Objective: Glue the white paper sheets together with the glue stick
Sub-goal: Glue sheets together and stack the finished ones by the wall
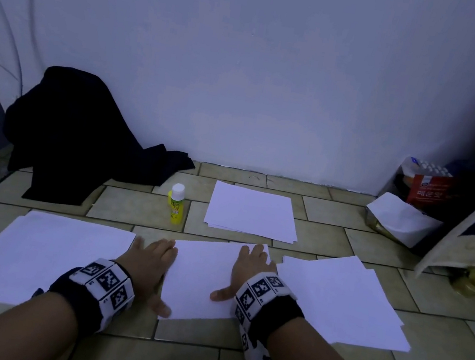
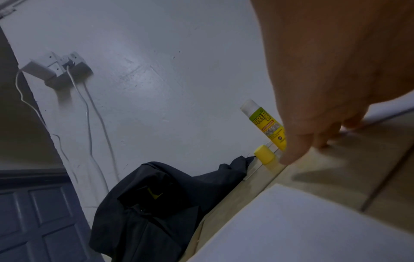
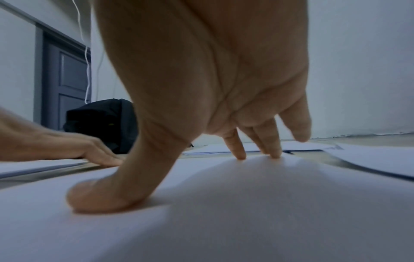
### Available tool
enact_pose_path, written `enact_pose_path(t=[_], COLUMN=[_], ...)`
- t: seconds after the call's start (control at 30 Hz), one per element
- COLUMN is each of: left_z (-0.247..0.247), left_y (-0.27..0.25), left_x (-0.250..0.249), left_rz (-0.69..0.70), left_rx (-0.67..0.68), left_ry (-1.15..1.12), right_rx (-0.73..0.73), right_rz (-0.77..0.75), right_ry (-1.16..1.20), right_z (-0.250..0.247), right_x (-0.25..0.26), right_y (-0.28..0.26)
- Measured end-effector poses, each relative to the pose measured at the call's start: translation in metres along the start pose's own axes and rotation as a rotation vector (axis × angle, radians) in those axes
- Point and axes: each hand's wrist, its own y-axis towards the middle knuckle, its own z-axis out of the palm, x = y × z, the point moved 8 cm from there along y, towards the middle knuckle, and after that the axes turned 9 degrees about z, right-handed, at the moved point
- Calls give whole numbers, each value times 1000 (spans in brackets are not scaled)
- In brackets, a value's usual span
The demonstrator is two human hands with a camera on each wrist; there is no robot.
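Several white paper sheets lie on the tiled floor. My right hand [image 1: 235,273] presses flat on the middle sheet [image 1: 197,285], thumb spread; in the right wrist view the right hand [image 3: 156,159] has its thumb and fingertips down on this middle sheet [image 3: 246,203]. My left hand [image 1: 157,276] lies flat with straight fingers at that sheet's left edge, partly on the floor. A large sheet [image 1: 31,256] lies to the left, a stack [image 1: 341,302] to the right, another stack [image 1: 253,210] farther back. The yellow glue stick [image 1: 176,206] [image 2: 265,124] stands upright beyond the left hand [image 2: 313,141], its yellow cap [image 2: 264,154] beside it.
A black cloth bundle [image 1: 80,142] leans against the white wall at the back left. Packets and a white bag [image 1: 409,204] sit in the right corner. A plugged charger with hanging cables [image 2: 56,69] is on the wall by a blue door [image 2: 33,221].
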Motion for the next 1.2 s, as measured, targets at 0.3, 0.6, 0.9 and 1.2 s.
enact_pose_path(t=[0.3, 0.6, 0.9, 1.2], left_z=[-31, -25, 0, 13], left_y=[4, -10, -2, 0], left_x=[-52, -38, -12, -5], left_rz=[101, 33, -35, -43], left_rx=[-243, -134, -30, 26], left_ry=[-15, 5, -131, -179], right_rx=[-56, 106, 136, 148], right_rz=[0, -148, -296, -514], right_ry=[51, 90, -41, -90], right_z=[-3, 4, 18, 4], right_x=[29, 72, 87, 87], right_y=[-16, -48, -39, -37])
